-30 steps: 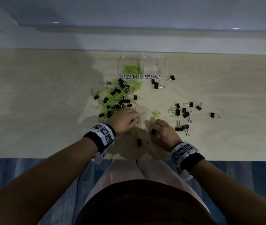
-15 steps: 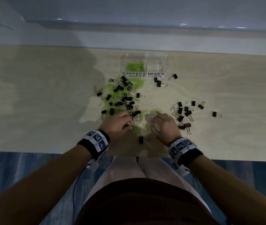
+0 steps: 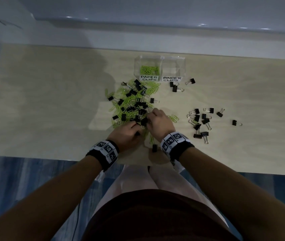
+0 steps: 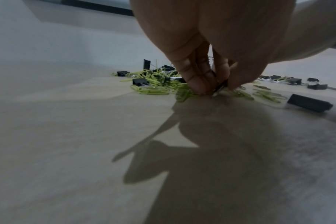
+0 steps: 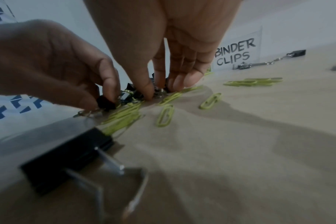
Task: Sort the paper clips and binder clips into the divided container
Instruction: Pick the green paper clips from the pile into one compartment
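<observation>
The table is holding one clear container with two parts; green paper clips are lying in the left part. The mixed pile is sitting below it. Twelve binder clips are lying right. Both hands have moved up into the pile. The left hand is pinching a black binder clip, seen only from the right wrist. The right hand is poking its fingers down; its grip I cannot tell.

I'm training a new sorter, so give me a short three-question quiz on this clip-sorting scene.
1. True or false: the BINDER CLIPS compartment already holds black clips.
2. What fills the PAPER CLIPS compartment? A) green paper clips B) black binder clips C) nothing
3. Fill in: the left hand pinches a black ____ clip at the near edge of the mixed pile.

Key:
1. False; it looks empty.
2. A
3. binder; the right hand works in the pile beside it.
</observation>
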Demonstrator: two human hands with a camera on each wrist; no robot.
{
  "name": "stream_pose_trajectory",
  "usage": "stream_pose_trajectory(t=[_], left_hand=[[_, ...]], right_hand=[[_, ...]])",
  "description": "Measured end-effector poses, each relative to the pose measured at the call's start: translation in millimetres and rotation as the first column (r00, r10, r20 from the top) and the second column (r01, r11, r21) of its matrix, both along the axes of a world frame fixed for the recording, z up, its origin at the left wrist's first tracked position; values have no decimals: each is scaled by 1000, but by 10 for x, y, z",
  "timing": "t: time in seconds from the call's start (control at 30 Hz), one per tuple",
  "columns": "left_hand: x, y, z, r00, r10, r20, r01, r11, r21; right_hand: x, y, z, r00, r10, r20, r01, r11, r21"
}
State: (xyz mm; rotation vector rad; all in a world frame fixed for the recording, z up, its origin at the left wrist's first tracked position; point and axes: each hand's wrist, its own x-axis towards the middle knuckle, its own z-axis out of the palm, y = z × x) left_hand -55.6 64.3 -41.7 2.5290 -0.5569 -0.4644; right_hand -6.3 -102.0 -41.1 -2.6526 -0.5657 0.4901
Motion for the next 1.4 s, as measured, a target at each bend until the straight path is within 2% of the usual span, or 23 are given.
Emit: stream_pose_trajectory(t=[0.1,0.17,0.23,0.3,0.4,0.47,0.57,0.67,0.73,0.83,0.9,0.97,1.1,1.23,1.3,1.4], left_hand=[[37,75,82,983,174,-60,-177,982,-68],[101,172,119,921,380,-90,-387,918,-88],[183,298,134,834,546,-83,-552,825,-120],[268,431,126,789,614,-25,-612,783,-107],[316,527,138,816,568,111,-570,822,-18],[291,466,157,862,490,129,-495,869,5],[200,247,102,947,321,33,-322,946,48],[125,34,-2,975,218,-44,-213,972,101],[110,-55,-46,973,230,-34,-223,964,144],[143,-110,-62,966,259,-19,-252,954,163],[186,-107,-63,964,261,-52,-251,957,145],[205,-74,-57,952,293,-94,-285,955,84],[185,18,18,903,423,-75,-427,902,-60],[206,207,88,811,585,29,-580,809,-93],[224,309,54,799,588,125,-586,809,-57],[254,284,27,859,467,210,-477,879,1]], right_hand=[[80,8,29,999,8,-44,-8,1000,9],[129,-43,54,995,-21,-97,30,995,92],[156,-139,78,986,-109,-123,134,967,217],[168,-283,115,960,-258,-110,279,911,303],[189,-609,145,880,-467,-80,463,812,355],[212,-869,105,819,-574,-8,545,774,321],[241,-1170,37,779,-610,144,579,789,205],[258,-1190,25,784,-572,241,580,814,45],[259,-1035,40,841,-478,254,489,872,20],[232,-659,70,947,-254,195,244,967,73],[224,-411,69,980,-141,139,129,987,95],[232,-215,67,994,-85,63,80,994,74],[263,-63,37,998,-61,-25,61,998,-4],[277,-142,31,988,-141,-55,149,973,175],[291,-251,65,972,-229,-42,232,934,270],[320,-538,100,917,-397,-38,383,848,366]])
